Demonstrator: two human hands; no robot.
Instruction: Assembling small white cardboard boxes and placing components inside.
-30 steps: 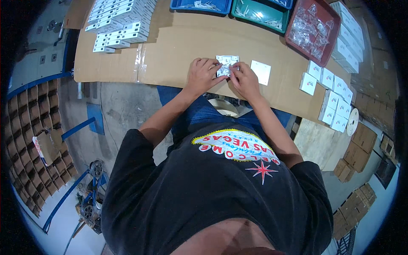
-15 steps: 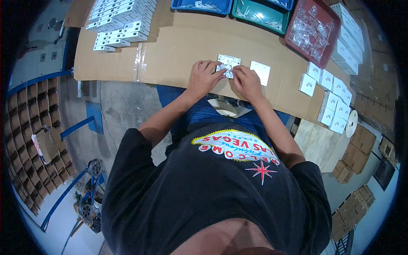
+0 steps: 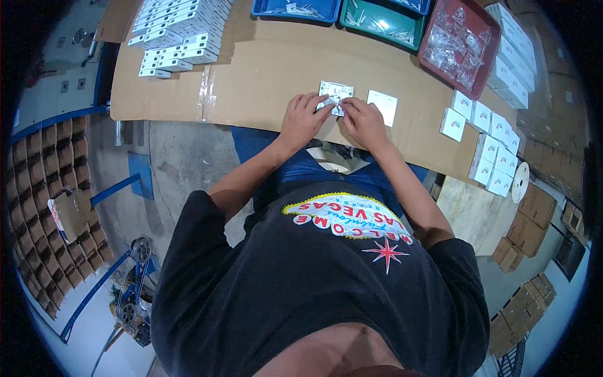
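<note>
A white square plastic piece [image 3: 336, 89] with moulded details on its face lies on the cardboard-covered table in front of me. My left hand [image 3: 304, 119] grips its left side, fingers bent and fingertips on its face. From the other side my right hand [image 3: 365, 123] has thumb and fingers pinched together over the piece's lower right part. Whatever is in that pinch is too small to make out. Just right of the piece lies a flat white square plate [image 3: 383, 107], touched by neither hand.
Stacked white boxes [image 3: 182, 38] stand at the far left. Along the far edge are a blue tray [image 3: 298, 19], a green tray [image 3: 384, 36] and a red tray [image 3: 433, 64] with clear plastic packets. White boxes [image 3: 453, 124] and a white reel [image 3: 520, 182] sit at the right.
My fingers have shifted slightly on the white piece, and the small white bit between the fingertips shows less. The plate and trays keep their places; the view has moved a little.
</note>
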